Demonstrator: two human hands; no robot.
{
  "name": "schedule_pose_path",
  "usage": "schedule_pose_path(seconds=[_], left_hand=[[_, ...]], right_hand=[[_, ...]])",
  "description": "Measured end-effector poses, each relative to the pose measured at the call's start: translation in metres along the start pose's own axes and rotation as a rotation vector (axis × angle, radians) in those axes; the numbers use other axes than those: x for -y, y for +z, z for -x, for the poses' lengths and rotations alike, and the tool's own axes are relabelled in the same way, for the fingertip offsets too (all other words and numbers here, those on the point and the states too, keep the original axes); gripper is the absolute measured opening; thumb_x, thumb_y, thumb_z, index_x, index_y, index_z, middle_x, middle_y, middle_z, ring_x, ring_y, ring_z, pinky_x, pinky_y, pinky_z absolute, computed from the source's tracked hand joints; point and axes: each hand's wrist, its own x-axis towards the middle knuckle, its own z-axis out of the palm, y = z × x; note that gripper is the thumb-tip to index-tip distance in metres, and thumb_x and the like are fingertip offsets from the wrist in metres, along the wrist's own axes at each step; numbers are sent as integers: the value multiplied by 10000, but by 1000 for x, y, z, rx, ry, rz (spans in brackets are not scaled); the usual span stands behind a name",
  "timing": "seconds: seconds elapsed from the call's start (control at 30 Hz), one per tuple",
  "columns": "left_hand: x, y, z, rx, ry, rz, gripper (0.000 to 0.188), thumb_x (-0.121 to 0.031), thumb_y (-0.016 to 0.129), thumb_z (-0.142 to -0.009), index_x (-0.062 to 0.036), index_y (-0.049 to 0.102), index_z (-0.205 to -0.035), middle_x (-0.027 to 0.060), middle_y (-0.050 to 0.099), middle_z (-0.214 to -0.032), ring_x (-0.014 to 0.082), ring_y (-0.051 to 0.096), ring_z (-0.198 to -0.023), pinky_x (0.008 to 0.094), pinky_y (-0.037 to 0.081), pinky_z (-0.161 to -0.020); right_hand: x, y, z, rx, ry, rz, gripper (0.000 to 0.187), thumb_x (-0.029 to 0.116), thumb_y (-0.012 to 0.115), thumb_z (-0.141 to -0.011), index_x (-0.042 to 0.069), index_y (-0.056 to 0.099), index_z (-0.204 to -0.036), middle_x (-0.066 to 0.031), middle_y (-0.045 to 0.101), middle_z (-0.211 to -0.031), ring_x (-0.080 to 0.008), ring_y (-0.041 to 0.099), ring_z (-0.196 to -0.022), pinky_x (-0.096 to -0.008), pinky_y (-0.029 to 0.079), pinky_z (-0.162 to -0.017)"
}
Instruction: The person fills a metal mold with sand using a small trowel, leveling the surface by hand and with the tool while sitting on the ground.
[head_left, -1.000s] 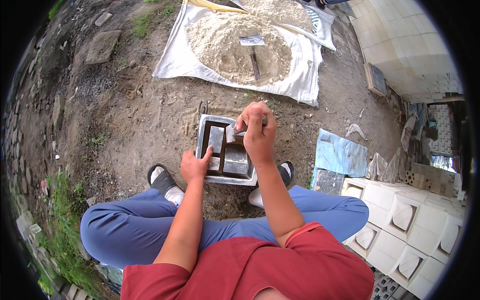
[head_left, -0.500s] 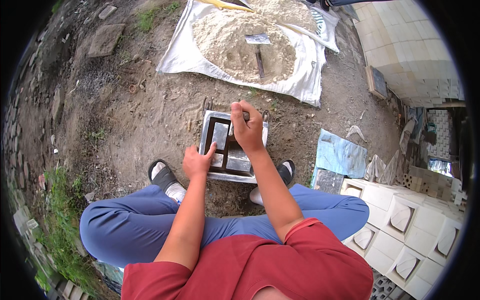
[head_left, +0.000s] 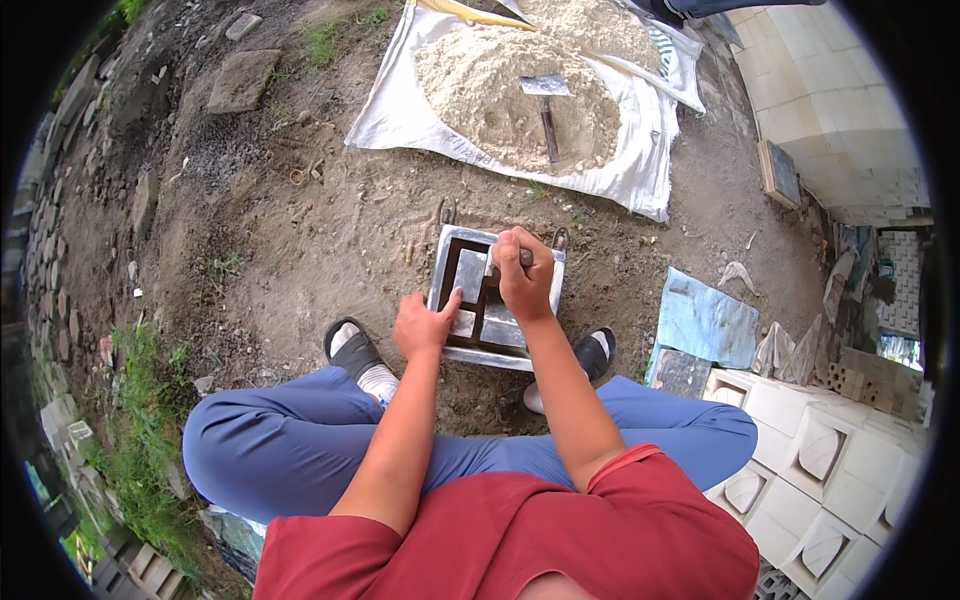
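Note:
A square metal mould [head_left: 490, 357] lies on the dirt between my feet, split inside by dark gaps around flat silvery plates. My left hand [head_left: 424, 325] grips its left rim, one digit reaching over onto an inner plate [head_left: 463, 323]. Above the mould's right half, my right hand [head_left: 527, 285] is closed in a fist around a tool with a dark, round-ended handle [head_left: 525, 257]. The tool's lower part is mostly hidden by the hand, so its kind does not show. Dark metal loops [head_left: 447, 211] stick out at the mould's far side.
Beyond the mould, a white sack sheet [head_left: 390, 105] bears a pale sandy heap [head_left: 470, 90] with a short-handled hoe [head_left: 548, 120] on it. To the right are a blue sheet [head_left: 707, 318] and stacked pale blocks [head_left: 780, 455]. Another person's leg [head_left: 740, 5] shows at the top.
The whole view has shifted, so the scene sits further right. My right hand with the tool has come slightly lower and nearer to me over the mould. My left hand stays on the rim.

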Motion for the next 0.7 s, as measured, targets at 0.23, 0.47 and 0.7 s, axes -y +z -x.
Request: schedule_pose_path(seconds=[0.23, 0.47, 0.7], left_hand=[[6, 0, -2, -16, -19, 18, 818, -819, 687, -751, -17, 702, -909, 187, 691, -997, 415, 703, -908, 520, 555, -786], [1, 1, -4, 8, -4, 31, 838, -824, 686, -745, -1, 706, -904, 194, 701, -983, 428, 703, -904, 532, 553, -787], [1, 6, -2, 36, -35, 53, 877, -837, 680, -740, 0, 725, -997, 202, 700, -1065, 425, 694, -989, 527, 545, -848]], right_hand=[[11, 5, 1, 26, 47, 78, 401, 161, 571, -1053, 11, 448, -702, -66, 379, -609, -174, 363, -553, -370, 324, -538], [-14, -2, 16, -42, 30, 36, 413, 226, 532, -1088, 51, 450, -724, 22, 467, -653, -64, 407, -608, -280, 348, -552], [-27, -12, 34, 21, -97, 59, 419, 184, 503, -1106, 67, 437, -710, 26, 454, -641, -49, 379, -591, -273, 315, -536]])
